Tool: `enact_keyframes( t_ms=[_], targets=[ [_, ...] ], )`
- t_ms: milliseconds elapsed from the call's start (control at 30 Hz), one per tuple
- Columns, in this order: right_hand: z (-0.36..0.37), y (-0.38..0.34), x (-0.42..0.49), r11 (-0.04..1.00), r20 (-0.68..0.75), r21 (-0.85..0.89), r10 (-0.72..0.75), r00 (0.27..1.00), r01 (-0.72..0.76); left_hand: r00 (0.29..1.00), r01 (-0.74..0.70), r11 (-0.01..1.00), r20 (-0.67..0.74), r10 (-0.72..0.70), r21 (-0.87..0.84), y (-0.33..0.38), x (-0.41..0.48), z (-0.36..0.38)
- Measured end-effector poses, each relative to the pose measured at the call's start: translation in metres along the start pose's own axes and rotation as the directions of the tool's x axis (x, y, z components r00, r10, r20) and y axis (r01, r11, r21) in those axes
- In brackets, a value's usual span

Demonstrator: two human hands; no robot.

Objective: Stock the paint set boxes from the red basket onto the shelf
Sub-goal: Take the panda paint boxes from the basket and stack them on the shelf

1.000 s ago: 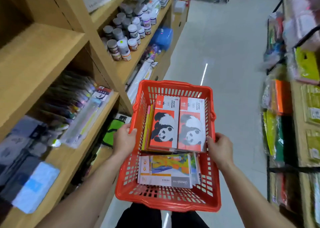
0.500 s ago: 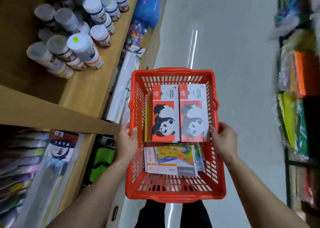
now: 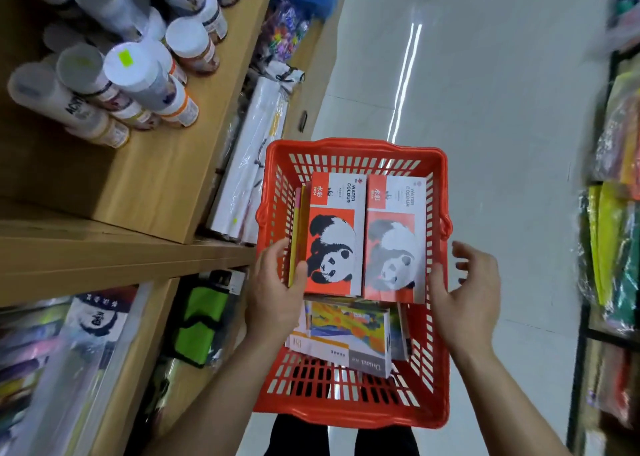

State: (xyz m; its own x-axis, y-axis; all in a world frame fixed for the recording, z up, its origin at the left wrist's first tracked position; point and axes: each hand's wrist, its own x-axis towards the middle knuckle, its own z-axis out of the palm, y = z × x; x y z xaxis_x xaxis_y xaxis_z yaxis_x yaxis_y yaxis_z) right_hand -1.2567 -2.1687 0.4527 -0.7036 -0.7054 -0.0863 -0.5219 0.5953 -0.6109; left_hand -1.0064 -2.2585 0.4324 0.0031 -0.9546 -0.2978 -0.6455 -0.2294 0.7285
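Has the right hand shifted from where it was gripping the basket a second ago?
Yes. The right hand has come off the red basket rim and now hovers open, fingers spread, just outside its right wall.

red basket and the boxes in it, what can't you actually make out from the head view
- What supports the red basket: hidden beneath it.
- Box count: lower boxes covered by the two panda boxes.
- Landscape box: partly hidden by the left hand.
- Lower-left shelf goods: blurred.
- Right hand: open, contact with the basket unclear.
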Motion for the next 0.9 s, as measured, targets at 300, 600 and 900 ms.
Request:
enact_keyframes(
  t_ms=[300, 600, 900],
  targets=[
    [0.069, -0.01, 0.005, 0.918, 0.377, -0.235, -0.216, 0.901, 0.319, 0.902, 0.335, 0.936, 0.324, -0.285, -0.109, -0.011, 0.038, 0.072],
    [0.075, -0.002, 0.002, 0.933, 0.35, -0.203, -0.216, 0.912, 0.298, 0.931, 0.306, 0.937, 0.258, -0.258, -0.17, -0.004, 0.025, 0.071],
    [0.067, -0.004, 0.005, 0.972, 0.371, -0.086, -0.171, 0.913, 0.217, 0.899, 0.264, 0.934, 0.413, -0.147, -0.242, 0.019, 0.046, 0.047]
  ],
)
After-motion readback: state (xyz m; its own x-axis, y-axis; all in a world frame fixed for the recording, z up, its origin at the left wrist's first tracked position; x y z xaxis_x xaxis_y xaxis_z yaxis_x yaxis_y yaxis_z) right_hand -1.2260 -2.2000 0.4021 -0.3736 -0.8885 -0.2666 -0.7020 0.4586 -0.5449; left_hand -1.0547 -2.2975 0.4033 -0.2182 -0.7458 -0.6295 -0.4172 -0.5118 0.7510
